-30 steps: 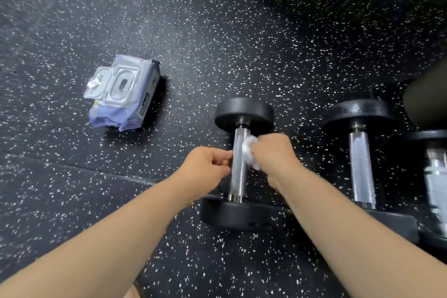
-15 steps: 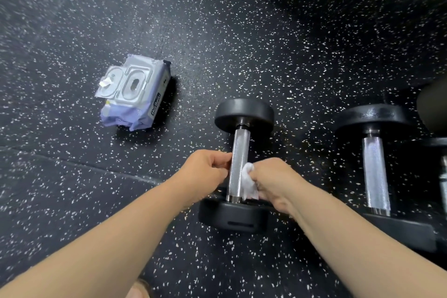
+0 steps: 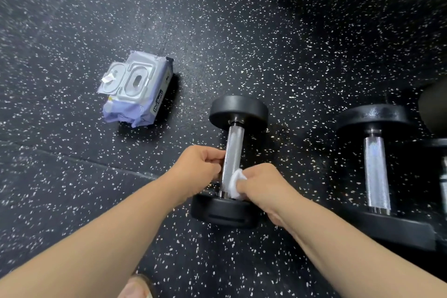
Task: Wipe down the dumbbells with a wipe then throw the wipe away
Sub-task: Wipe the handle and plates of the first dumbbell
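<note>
Both forearms bare, extended forward from lower corners, converged at centre. Left hand [image 3: 197, 168] curled, dumbbell [image 3: 234, 143] handle gripped from left side by fingertips. Right hand [image 3: 263, 186] curled, knuckles up, wipe [image 3: 236, 182] pinched and pressed against handle's lower end.

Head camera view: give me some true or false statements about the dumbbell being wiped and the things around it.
1. The right grip holds the wipe against the dumbbell handle. True.
2. The left grip rests on the pack of wipes. False: it holds the dumbbell's handle; the pack lies apart on the floor.
3. The pack's lid is open. True.
4. The wipe is at the handle's far end. False: it is at the near end, by the near weight.
5. A second dumbbell lies to the right. True.
</note>
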